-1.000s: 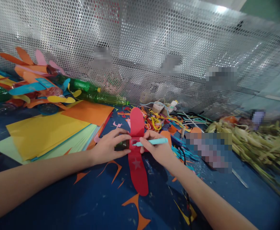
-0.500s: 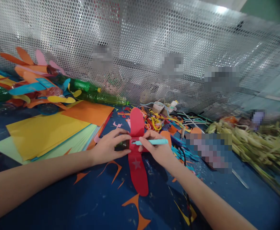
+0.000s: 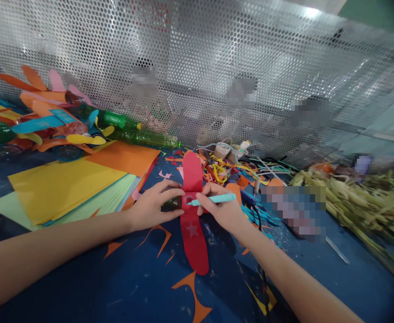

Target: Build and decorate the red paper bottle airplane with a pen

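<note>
A long red paper shape (image 3: 194, 246) with rounded ends lies over a dark green bottle (image 3: 172, 202) in the middle of the view. A pale star shows on its lower part, and some marks are on its centre. My left hand (image 3: 156, 204) is wrapped round the bottle, fingertips at the left edge of the red paper. In my right hand (image 3: 219, 208) is a light blue pen (image 3: 219, 198), pinched between the fingers, its tip at the red paper's centre. Part of the bottle is hidden under the paper and my hands.
Coloured paper sheets (image 3: 69, 179) are stacked at the left, below a bottle craft (image 3: 62, 130) with paper wings. Green bottles (image 3: 139, 134) lie behind. Paper scraps (image 3: 224, 170) are heaped beyond the red paper. Dried husks (image 3: 358, 202) lie at the right, before a perforated metal screen (image 3: 197, 58).
The pen's tip has shifted slightly down at the red paper's centre, and its back end is a little higher. My left hand keeps its hold on the bottle.
</note>
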A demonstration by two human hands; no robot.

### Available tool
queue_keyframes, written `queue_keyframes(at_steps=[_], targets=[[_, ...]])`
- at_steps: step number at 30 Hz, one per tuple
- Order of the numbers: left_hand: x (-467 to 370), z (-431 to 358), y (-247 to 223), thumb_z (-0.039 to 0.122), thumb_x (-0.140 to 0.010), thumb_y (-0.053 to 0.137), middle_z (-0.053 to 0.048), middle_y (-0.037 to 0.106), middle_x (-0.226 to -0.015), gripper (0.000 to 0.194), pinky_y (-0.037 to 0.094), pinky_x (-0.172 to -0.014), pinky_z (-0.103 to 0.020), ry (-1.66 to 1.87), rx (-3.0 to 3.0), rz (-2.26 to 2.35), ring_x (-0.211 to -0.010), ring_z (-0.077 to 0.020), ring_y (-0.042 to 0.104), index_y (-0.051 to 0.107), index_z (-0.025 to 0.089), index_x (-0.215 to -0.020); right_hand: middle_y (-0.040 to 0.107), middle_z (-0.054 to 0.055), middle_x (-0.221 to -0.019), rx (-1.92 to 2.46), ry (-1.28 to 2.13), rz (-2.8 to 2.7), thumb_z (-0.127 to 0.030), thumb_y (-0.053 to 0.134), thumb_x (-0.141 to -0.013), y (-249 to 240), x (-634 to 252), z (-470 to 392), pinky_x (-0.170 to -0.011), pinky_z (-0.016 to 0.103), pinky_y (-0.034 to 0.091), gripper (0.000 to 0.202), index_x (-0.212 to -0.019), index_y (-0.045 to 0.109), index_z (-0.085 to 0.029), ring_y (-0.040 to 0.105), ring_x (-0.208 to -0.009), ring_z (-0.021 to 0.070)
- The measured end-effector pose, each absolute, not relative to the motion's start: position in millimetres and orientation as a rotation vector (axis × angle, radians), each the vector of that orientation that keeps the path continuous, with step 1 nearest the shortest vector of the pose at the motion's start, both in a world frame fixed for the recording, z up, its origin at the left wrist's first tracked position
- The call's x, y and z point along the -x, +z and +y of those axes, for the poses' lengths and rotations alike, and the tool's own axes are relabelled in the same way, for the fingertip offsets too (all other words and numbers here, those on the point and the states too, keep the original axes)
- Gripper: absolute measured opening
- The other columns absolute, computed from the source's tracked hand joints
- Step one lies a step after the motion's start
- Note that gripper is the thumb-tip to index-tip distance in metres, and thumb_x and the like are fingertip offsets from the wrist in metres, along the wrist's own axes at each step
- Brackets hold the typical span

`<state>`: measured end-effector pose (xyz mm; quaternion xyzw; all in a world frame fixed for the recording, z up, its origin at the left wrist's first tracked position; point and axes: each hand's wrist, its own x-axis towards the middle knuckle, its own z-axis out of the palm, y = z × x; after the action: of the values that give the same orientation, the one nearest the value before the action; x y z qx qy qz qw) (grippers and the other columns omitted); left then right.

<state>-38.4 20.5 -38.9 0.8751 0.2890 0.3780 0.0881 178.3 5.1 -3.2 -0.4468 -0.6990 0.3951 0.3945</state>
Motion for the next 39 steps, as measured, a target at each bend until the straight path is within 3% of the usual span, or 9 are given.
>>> queue_keyframes(at_steps=[5,10,15,20,39], targets=[[38.1,19.8,-37.6,0.032,-0.084,0.062,-0.008,0.054,-0.118,0.033,0.051,-0.088,-0.040,1.117,-2.580,0.893,-0.108,-0.0215,0.056,0.054,0.025,-0.115,0.063,-0.002,-0.052,1.135,0.996,-1.730,-0.037,0.058,-0.084,0.2,-178.1,5.5,-0.058,0.027,0.045,0.024,-0.068,0.048,-0.022,0.058,-0.050,0.0135],[37.2,20.3,-35.7,0.030,-0.084,0.062,-0.007,0.056,-0.116,0.031,0.049,-0.091,-0.038,1.113,-2.556,0.899,-0.108,-0.0200,0.056,0.055,0.023,-0.114,0.060,-0.003,-0.051,1.027,0.851,-1.537,-0.040,0.045,-0.092,13.0,-177.9,3.0,-0.054,0.027,0.040,0.025,-0.074,0.046,-0.023,0.053,-0.048,0.0132],[37.5,20.4,-35.9,0.032,-0.084,0.062,-0.007,0.056,-0.115,0.032,0.049,-0.091,-0.039,1.113,-2.557,0.903,-0.108,-0.0212,0.055,0.055,0.025,-0.114,0.055,-0.005,-0.052,0.996,0.823,-1.619,-0.039,0.055,-0.086,13.7,-178.0,0.7,-0.057,0.027,0.040,0.022,-0.073,0.045,-0.023,0.053,-0.051,0.0132],[38.1,19.2,-36.4,0.033,-0.085,0.062,-0.007,0.055,-0.117,0.032,0.050,-0.090,-0.040,1.101,-2.573,0.897,-0.109,-0.0217,0.055,0.054,0.026,-0.115,0.046,-0.008,-0.045,1.025,0.987,-1.646,-0.043,0.054,-0.086,4.7,-174.8,0.8,-0.047,0.024,0.034,0.030,-0.067,0.040,-0.023,0.043,-0.041,0.0102],[38.5,20.4,-38.8,0.032,-0.085,0.061,-0.008,0.053,-0.118,0.031,0.050,-0.090,-0.036,1.109,-2.608,0.886,-0.109,-0.0202,0.055,0.055,0.023,-0.114,0.057,-0.007,-0.050,1.017,1.070,-1.692,-0.033,0.056,-0.088,-6.9,-176.8,5.8,-0.055,0.024,0.039,0.023,-0.072,0.042,-0.022,0.052,-0.046,0.0104]])
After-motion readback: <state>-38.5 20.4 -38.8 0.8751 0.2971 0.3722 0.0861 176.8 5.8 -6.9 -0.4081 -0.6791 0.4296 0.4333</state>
